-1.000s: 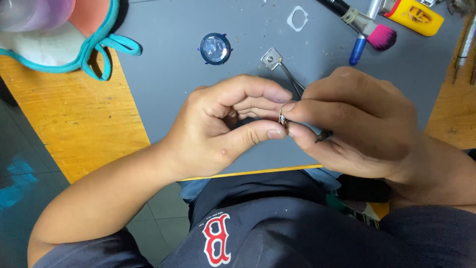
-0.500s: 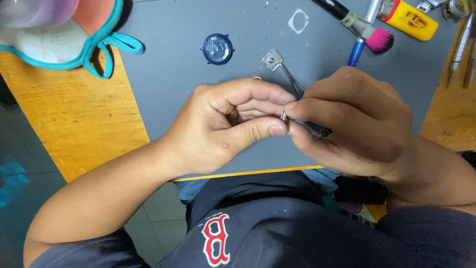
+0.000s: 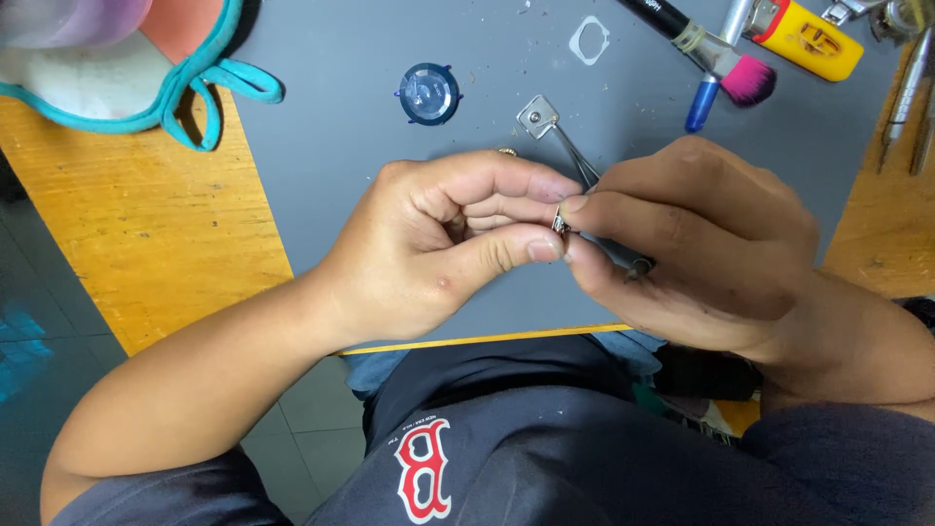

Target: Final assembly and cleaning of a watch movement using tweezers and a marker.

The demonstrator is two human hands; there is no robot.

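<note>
Nothing much has shifted since the earlier frame: your left hand (image 3: 438, 244) and right hand (image 3: 682, 248) stay together at mid-frame, fingertips pinched on a tiny metal part (image 3: 561, 223), with a dark tool (image 3: 623, 258) in the right. You look mid-fitting; a blue round piece (image 3: 430, 93) and square plate (image 3: 537, 115) lie untouched on the grey worktop (image 3: 331, 146) above

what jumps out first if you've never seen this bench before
Two hands meet at the centre over the grey mat: the left hand and right hand pinch a tiny metal part between fingertips. Behind them lie a round blue lens-like piece and a pink-tipped brush.
</note>
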